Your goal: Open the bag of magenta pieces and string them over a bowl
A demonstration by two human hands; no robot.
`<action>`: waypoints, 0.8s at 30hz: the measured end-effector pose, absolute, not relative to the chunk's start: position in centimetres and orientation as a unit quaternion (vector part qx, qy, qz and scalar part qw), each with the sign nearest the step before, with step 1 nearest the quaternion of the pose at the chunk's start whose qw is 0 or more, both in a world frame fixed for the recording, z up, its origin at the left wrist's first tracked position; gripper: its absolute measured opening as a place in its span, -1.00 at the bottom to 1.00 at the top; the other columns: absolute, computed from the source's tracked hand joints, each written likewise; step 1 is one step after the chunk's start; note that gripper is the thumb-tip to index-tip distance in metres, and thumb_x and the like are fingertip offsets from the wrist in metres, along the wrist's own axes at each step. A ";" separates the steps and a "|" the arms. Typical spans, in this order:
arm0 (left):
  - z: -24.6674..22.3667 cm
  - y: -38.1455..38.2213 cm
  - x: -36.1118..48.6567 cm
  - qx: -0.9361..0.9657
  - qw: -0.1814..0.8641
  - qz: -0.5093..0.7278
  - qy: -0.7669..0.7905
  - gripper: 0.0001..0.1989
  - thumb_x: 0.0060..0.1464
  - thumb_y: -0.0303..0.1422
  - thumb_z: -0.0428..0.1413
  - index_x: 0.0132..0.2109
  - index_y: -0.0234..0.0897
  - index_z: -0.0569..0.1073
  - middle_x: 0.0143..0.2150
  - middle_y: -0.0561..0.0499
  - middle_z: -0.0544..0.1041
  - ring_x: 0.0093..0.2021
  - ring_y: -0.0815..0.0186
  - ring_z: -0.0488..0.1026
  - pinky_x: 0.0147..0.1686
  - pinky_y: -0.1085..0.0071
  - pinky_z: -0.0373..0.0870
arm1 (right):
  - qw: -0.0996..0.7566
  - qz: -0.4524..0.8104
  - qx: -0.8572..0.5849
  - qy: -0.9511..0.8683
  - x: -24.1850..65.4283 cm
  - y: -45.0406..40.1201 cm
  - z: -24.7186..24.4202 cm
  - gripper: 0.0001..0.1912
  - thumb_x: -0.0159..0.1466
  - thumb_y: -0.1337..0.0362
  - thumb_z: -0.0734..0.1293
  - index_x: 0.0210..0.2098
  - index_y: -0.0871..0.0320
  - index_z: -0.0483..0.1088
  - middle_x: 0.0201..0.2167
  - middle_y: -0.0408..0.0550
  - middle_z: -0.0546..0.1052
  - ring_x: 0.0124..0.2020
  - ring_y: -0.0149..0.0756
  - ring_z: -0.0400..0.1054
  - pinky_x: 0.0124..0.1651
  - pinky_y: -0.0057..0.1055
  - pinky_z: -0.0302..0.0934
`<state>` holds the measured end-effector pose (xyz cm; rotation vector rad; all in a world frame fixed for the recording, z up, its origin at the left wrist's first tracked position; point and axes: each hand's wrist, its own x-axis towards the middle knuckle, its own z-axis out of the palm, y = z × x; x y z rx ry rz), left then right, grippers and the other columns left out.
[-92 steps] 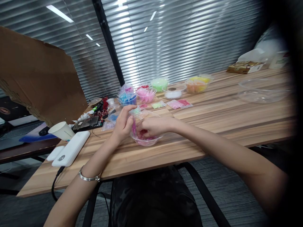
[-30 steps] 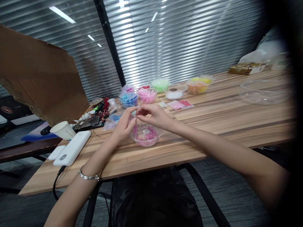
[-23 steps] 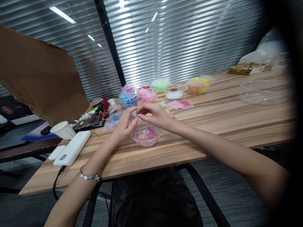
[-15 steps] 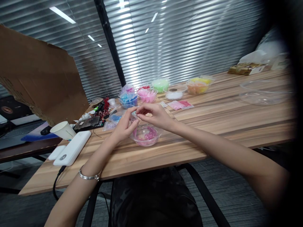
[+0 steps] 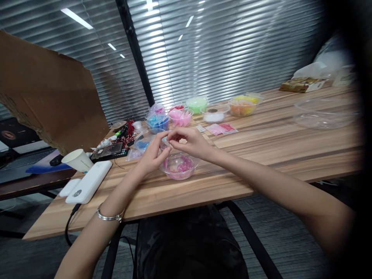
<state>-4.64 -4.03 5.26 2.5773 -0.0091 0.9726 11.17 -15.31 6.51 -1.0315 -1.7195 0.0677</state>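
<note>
Over the table, my left hand holds a small clear bag between thumb and fingers, just at the left rim of a clear bowl. Pink-purple pieces lie inside this bowl. My right hand is pinched at the top of the bag, its fingertips touching or very near those of my left hand. Whatever fine thing the right fingertips grip is too small to make out.
Behind stand bowls of blue packets, pink packets, green and orange pieces, and a white spool. At left are a paper cup, a white power bank and a cardboard sheet.
The fingertips of my right hand have shifted very slightly at the top of the bag. Everything else looks the same.
</note>
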 end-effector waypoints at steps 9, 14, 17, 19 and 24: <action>5.3 -4.0 -4.6 0.918 0.197 0.345 -0.003 -0.56 0.25 -0.16 -0.06 0.18 -0.26 0.18 0.14 -0.18 0.33 0.11 0.13 0.31 0.11 0.15 0.25 | 0.531 0.033 -0.438 -0.724 11.2 -15.4 6.7 -0.89 0.26 0.36 0.29 -0.23 0.22 0.44 -0.30 -0.07 0.53 -0.32 -0.41 0.39 -0.24 -0.46 0.26; 5.4 -4.1 -4.6 0.918 0.204 0.339 -0.004 -0.57 0.25 -0.16 -0.06 0.18 -0.25 0.19 0.12 -0.18 0.34 0.10 0.13 0.31 0.10 0.15 0.26 | 0.523 0.038 -0.438 -0.730 11.3 -15.3 6.7 -0.88 0.27 0.34 0.30 -0.22 0.19 0.46 -0.29 -0.08 0.54 -0.28 -0.39 0.40 -0.22 -0.44 0.25; 5.4 -4.1 -4.6 0.917 0.205 0.341 -0.005 -0.56 0.24 -0.17 -0.05 0.18 -0.25 0.18 0.11 -0.17 0.34 0.08 0.14 0.32 0.08 0.16 0.27 | 0.522 0.038 -0.436 -0.733 11.3 -15.2 6.6 -0.88 0.27 0.35 0.30 -0.21 0.19 0.46 -0.26 -0.08 0.55 -0.24 -0.38 0.41 -0.16 -0.43 0.25; 5.4 -4.1 -4.6 0.918 0.204 0.341 -0.003 -0.56 0.24 -0.16 -0.05 0.18 -0.24 0.18 0.11 -0.17 0.34 0.07 0.14 0.32 0.08 0.16 0.27 | 0.521 0.040 -0.435 -0.733 11.3 -15.2 6.5 -0.87 0.28 0.35 0.30 -0.20 0.17 0.46 -0.25 -0.08 0.55 -0.23 -0.38 0.41 -0.14 -0.41 0.25; 5.3 -3.9 -4.6 0.918 0.200 0.343 -0.008 -0.57 0.24 -0.15 -0.06 0.17 -0.25 0.18 0.10 -0.18 0.34 0.08 0.13 0.32 0.09 0.13 0.27 | 0.522 0.045 -0.427 -0.737 11.4 -15.1 6.5 -0.87 0.27 0.37 0.30 -0.20 0.20 0.46 -0.27 -0.07 0.53 -0.28 -0.38 0.39 -0.19 -0.41 0.27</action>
